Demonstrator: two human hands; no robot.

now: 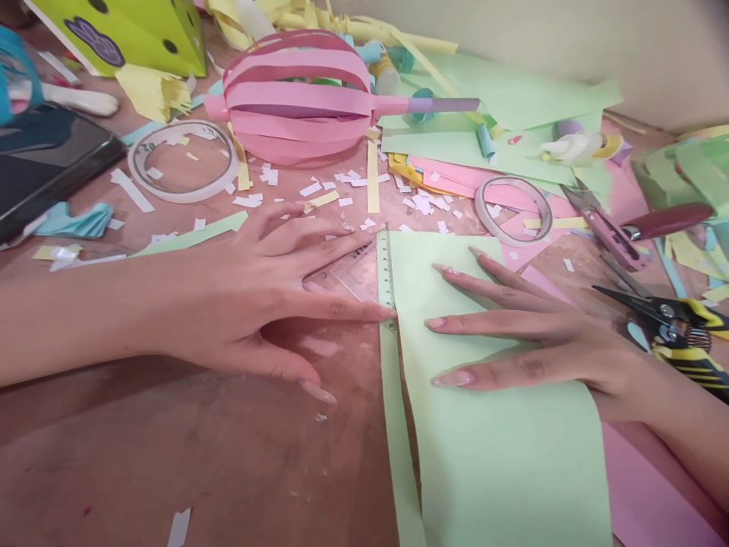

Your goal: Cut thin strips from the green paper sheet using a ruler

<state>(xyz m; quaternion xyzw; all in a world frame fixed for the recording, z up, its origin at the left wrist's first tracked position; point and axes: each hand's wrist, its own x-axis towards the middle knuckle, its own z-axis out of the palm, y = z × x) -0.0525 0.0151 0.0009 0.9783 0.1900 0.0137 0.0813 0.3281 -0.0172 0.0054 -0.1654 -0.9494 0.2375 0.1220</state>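
Across the tabletop, the right hand rests on green paper, fingers spread. The left hand, likewise splayed, touches a clear ruler with one fingertip.

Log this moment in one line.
left hand: spread, touching clear ruler | right hand: spread, resting on green paper | pink paper lantern: beyond hands

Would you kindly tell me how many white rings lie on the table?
2: a white ring between the black device and the pink lantern, and another white ring beyond the right hand, near the pink cutter. More may be hidden.
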